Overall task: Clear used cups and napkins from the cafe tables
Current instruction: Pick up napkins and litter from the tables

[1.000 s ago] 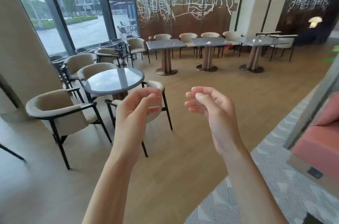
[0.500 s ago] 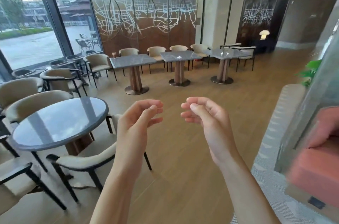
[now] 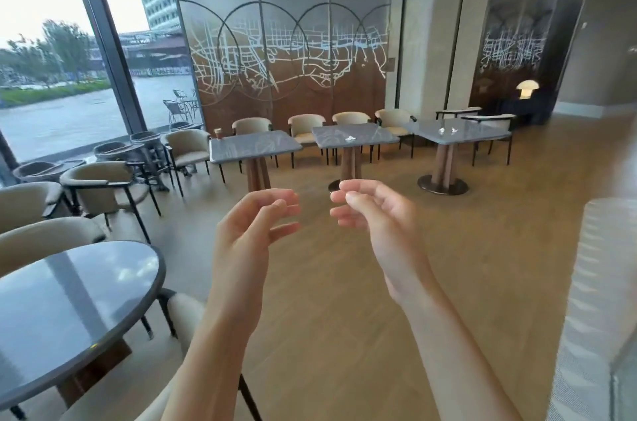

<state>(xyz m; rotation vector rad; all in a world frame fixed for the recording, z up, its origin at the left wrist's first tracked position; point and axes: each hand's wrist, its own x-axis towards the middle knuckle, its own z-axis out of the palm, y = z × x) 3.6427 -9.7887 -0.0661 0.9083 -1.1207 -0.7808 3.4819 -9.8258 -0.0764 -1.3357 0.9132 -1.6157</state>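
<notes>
1. Left hand [image 3: 256,226] raised in front of the chest, fingers loosely curled, nothing in it.
2. Right hand [image 3: 374,213] level with it, just beside, fingers also loosely curled, nothing held. The two hands are apart, not touching.
3. Both well apart from any table top; only floor below them.
4. Round table [image 3: 69,310] near on the left; no cup or napkin seen on the part in view.
5. Across the room, three square tables in a row. Cup [image 3: 218,132] upright at the back-left corner of the left table [image 3: 255,145].
6. Napkin [image 3: 350,137] crumpled on the middle table [image 3: 355,135].
7. Two white scraps, likely napkins [image 3: 448,129], on the right table [image 3: 458,131]; too small to be sure.
8. Step: approach, no pickup yet; likely nothing cleared yet.
9. Next calls for walking across to the row, then one hand round the cup, the other pinching the napkins.
</notes>
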